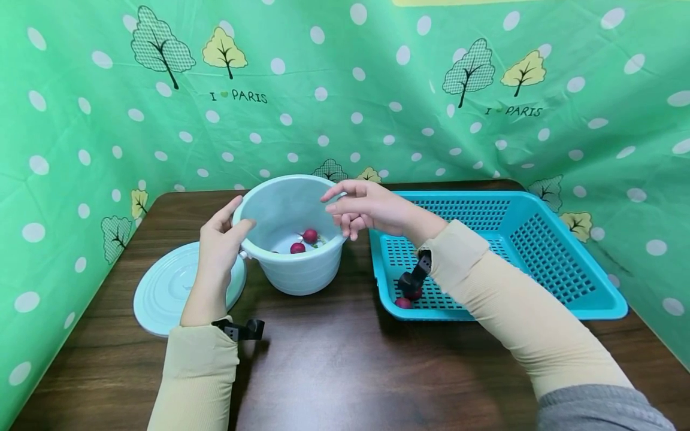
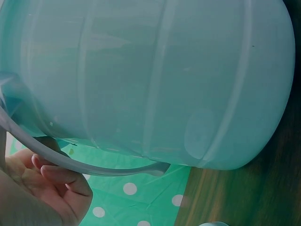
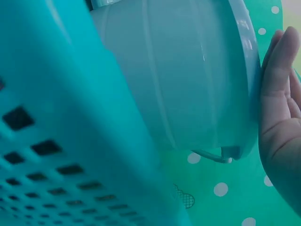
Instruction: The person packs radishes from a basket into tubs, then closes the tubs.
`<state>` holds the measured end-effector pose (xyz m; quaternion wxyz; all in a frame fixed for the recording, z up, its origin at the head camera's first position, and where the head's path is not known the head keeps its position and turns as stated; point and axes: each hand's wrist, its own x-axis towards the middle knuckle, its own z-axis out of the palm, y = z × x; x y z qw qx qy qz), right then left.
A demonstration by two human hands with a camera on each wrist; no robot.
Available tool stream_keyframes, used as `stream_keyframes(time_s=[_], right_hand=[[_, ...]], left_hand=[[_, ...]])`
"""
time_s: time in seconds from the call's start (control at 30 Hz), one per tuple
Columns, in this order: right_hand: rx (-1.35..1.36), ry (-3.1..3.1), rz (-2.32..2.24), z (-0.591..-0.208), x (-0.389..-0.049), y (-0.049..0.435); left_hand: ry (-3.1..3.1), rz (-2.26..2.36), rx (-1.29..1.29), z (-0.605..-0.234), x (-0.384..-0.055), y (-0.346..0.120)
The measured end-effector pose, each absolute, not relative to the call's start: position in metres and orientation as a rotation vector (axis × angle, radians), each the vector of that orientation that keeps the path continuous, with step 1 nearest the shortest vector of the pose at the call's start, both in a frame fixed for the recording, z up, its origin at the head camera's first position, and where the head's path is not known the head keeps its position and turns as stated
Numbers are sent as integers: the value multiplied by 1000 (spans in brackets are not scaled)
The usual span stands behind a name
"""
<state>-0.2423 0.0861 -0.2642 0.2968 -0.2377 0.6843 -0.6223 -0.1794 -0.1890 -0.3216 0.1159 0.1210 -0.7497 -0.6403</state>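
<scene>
My left hand (image 1: 220, 239) grips the left rim of a pale blue bucket (image 1: 302, 275), thumb over the rim and fingers outside. In the left wrist view, the bucket's handle (image 2: 94, 167) hangs down beside that hand's curled fingers. Red radishes (image 1: 309, 236) lie on the bucket's bottom, partly hidden by its near wall. Over the bucket's right rim hovers my right hand (image 1: 372, 209), fingers loosely bent and nothing in them. The right wrist view shows this hand (image 3: 282, 108) beside the rim.
A turquoise perforated basket (image 1: 571, 299) stands to the right under my right forearm, with radishes (image 1: 403, 303) in its near left corner. The bucket's round lid (image 1: 162, 293) lies left, partly behind my left wrist. A green dotted cloth (image 1: 356, 96) hangs behind the wooden table (image 1: 323, 371).
</scene>
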Motion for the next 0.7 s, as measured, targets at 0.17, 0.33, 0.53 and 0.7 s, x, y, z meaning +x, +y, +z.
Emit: stream_keyframes(time_s=[0.17, 0.33, 0.53, 0.7], right_hand=[[-682, 1808, -1602, -260, -241, 101], [-717, 1799, -1543, -256, -242, 122], [-755, 1767, -1498, -258, -246, 147], [-793, 1752, -1490, -261, -248, 164]], left_hand=[[-2199, -1879, 362, -321, -179, -189], [-2195, -1880, 370, -321, -179, -189], [-2186, -1884, 366, -321, -179, -189], [-2189, -1885, 367, -321, -179, -189]])
